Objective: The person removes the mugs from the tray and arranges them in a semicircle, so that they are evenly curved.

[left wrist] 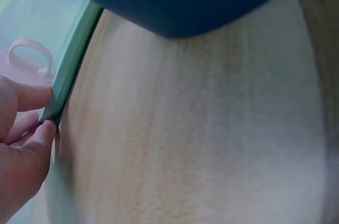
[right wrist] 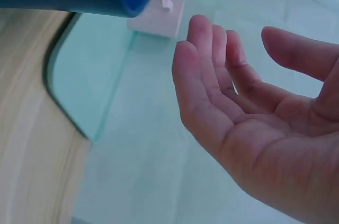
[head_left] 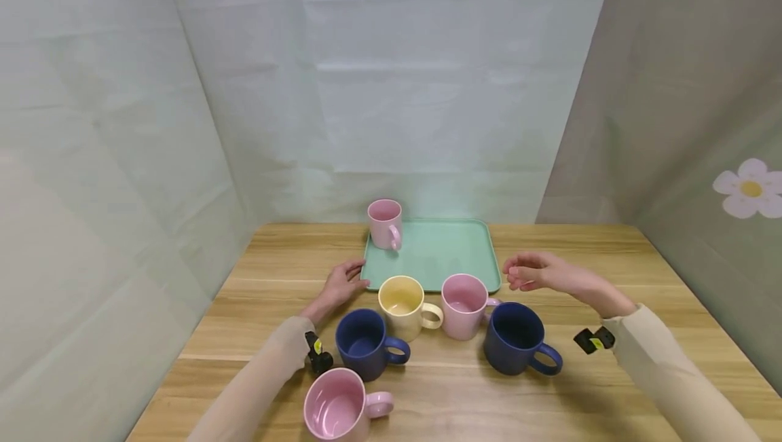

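Observation:
My left hand (head_left: 343, 284) is at the near left corner of a mint-green tray (head_left: 436, 255). In the left wrist view, the thumb and fingers (left wrist: 34, 147) pinch the tray's rim (left wrist: 69, 70). My right hand (head_left: 540, 272) hovers just off the tray's right side, its fingers loosely bent with nothing between them, as the right wrist view also shows. A pink mug (head_left: 385, 225) stands upright at the tray's far left. Close by the tray's front edge are a yellow mug (head_left: 401, 306) and another pink mug (head_left: 462, 309).
Nearer on the wooden table (head_left: 452, 401) stand two dark blue mugs, one by the left forearm (head_left: 360, 343) and one left of the right wrist (head_left: 513, 337). A third pink mug (head_left: 336, 404) sits at the front. Pale cloth (head_left: 427, 89) walls off the back and sides.

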### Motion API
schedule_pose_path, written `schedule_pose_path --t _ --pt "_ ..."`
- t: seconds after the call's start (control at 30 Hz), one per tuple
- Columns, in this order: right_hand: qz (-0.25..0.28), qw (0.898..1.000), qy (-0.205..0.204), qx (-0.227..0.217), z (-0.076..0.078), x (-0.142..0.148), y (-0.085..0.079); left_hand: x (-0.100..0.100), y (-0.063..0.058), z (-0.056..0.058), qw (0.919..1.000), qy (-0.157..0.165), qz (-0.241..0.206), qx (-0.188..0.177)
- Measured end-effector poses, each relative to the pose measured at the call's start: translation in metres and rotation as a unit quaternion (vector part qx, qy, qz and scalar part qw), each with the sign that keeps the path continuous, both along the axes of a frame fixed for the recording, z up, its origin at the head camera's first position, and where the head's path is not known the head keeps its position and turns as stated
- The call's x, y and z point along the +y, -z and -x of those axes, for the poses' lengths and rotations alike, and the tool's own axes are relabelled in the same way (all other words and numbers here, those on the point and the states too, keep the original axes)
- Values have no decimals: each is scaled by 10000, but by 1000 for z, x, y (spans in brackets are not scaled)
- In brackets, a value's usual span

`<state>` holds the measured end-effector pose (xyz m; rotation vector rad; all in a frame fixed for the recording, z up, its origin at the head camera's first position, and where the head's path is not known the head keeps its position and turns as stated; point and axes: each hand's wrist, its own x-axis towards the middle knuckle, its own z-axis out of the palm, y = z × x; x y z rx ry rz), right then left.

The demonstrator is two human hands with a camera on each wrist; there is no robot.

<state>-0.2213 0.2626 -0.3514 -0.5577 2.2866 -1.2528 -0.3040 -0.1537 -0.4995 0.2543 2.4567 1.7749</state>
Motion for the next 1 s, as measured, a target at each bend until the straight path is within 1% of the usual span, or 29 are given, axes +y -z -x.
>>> schedule_pose_path --t 0.1,0.2,0.4,0.53,0.67,0.73,0.93,1.0 --pt "62 9997 -26 -223 13 -12 -5 1 2 2 9999 -79 123 -41" --pt "52 9992 -30 -400 26 -26 -10 2 -2 2 9995 -149 267 -68" --pt "-276 9987 -139 -406 53 -61 -22 3 -11 2 9987 -189 466 -68" --pt "-364 9981 -108 -485 70 -83 -28 6 -12 2 9986 -144 507 -72" --pt "-265 9969 -17 -745 88 -101 -28 9 -12 2 9989 -117 458 5" --pt "-235 9957 13 -893 95 -108 -26 10 -12 2 9994 -80 350 -4" --pt "-219 9934 28 -1127 112 -125 -18 14 -10 1 9997 135 202 29" --pt "-212 9929 71 -1164 118 -131 -14 15 -10 1 9998 144 135 -12"
